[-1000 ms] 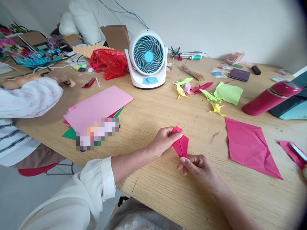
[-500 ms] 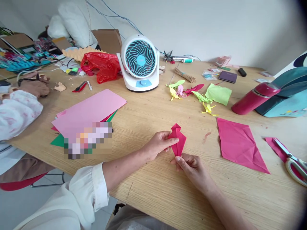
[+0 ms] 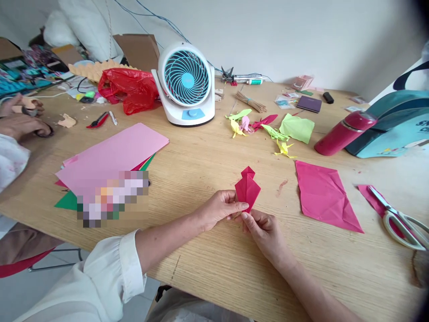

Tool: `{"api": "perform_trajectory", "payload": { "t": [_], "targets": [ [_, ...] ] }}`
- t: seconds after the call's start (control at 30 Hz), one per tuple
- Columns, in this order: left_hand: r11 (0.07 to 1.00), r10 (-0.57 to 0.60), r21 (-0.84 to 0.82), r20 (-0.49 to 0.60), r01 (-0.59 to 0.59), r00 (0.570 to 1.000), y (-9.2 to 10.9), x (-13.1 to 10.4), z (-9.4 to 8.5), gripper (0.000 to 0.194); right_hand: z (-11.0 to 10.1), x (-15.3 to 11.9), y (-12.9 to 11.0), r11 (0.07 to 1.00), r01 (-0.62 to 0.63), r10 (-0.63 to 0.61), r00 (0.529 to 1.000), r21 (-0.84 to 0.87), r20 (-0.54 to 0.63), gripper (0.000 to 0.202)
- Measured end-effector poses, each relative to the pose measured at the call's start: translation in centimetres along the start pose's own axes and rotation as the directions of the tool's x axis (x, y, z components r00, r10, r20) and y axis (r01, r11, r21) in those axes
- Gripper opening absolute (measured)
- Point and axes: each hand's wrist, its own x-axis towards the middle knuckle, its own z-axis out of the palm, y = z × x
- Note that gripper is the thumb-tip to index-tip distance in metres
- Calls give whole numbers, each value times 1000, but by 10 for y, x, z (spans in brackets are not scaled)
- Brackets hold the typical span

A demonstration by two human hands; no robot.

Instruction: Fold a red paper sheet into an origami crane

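A folded piece of red paper (image 3: 248,188), kite-shaped with a small pointed flap at its top, is held upright over the table between both hands. My left hand (image 3: 224,208) pinches its lower left side, thumb across the front. Close below, my right hand (image 3: 263,227) grips the bottom tip between thumb and fingers. A creased sheet of red paper (image 3: 325,197) lies to the right. Beyond it, white-handled scissors (image 3: 398,223) rest partly over a red paper strip (image 3: 370,197).
A white fan (image 3: 187,85) stands at the back. Folded paper figures (image 3: 283,148) and a green paper sheet (image 3: 296,128) lie behind my hands. A red bottle (image 3: 345,133) leans by a teal bag (image 3: 389,129). Pink sheets (image 3: 117,156) are stacked left, near another person's hands (image 3: 23,118).
My left hand has slid down the folded paper toward its bottom tip, uncovering more of its front. The view has shifted slightly right. The other person's hands have moved.
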Motion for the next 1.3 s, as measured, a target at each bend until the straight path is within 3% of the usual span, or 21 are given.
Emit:
{"api": "perform_trajectory", "payload": {
  "t": [0.2,0.33,0.43,0.83,1.1,1.3],
  "targets": [
    [1000,21,1,-69,-21,997,3,1,-1,44,-1,-2,-1,1000,7,-6,999,-18,39,52],
    [1000,-6,-25,-97,4,995,6,3,-4,47,-6,-1,-1,997,-30,33,999,67,-44,56],
    [999,-45,-21,-70,44,997,6,2,-4,47,-9,2,-1,984,-40,58,993,172,-103,48],
    [995,-100,-22,76,101,992,1,1,-6,46,-11,2,17,907,-52,85,995,419,-61,30],
    [969,-85,239,70,66,994,-5,2,-2,54,-7,6,5,918,-57,89,994,393,-63,27],
    [969,-106,231,68,88,992,-13,3,-1,55,-8,6,3,936,-5,77,979,351,-189,27]
  ]
}}
